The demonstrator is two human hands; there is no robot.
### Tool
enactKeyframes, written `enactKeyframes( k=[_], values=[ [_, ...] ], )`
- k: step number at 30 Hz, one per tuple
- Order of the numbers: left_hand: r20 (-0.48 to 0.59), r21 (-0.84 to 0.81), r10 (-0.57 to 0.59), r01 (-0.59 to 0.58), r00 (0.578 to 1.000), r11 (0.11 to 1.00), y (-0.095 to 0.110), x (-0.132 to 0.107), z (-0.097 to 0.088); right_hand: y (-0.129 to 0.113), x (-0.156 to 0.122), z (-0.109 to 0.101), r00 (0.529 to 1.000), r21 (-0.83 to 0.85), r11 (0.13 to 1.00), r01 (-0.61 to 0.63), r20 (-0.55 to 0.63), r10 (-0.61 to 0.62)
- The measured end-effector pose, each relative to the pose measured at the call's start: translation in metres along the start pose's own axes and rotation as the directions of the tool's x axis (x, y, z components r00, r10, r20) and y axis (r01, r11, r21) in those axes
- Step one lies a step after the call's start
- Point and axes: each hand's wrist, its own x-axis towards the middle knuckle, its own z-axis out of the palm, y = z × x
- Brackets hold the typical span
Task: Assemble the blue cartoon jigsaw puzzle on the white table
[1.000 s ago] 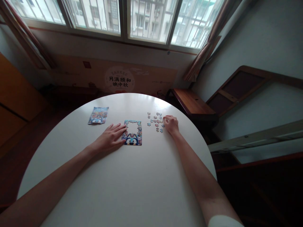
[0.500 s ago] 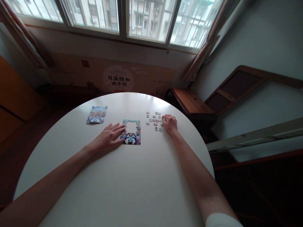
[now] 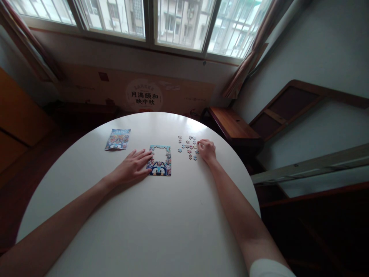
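Note:
My left hand [image 3: 135,166] lies flat with its fingers apart, the tips resting on the left edge of a partly assembled jigsaw puzzle [image 3: 159,170]. A blue dog-like cartoon face fills the puzzle's lower part, and a white gap shows in its upper middle. To the right, several loose jigsaw pieces [image 3: 191,147] are scattered on the table. At their right edge my right hand [image 3: 206,150] rests with curled fingers, thumb and forefinger close together. Whatever may be between those fingertips is too small to make out.
A colourful printed packet [image 3: 118,139] lies on the round white table [image 3: 173,215], left of the puzzle. Beyond the table's right edge stands a wooden bench [image 3: 230,122]. A barred window [image 3: 178,25] and a printed banner [image 3: 173,94] are at the back.

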Motion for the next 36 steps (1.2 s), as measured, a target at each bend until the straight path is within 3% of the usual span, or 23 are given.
enactKeyframes(
  k=[36],
  values=[
    [-0.002,-0.001,0.007,-0.007,1.0,1.0,-0.0008,-0.0001,0.0012,0.0013,0.0005,0.0003,1.0,-0.003,1.0,0.002,0.009,-0.002]
  ],
)
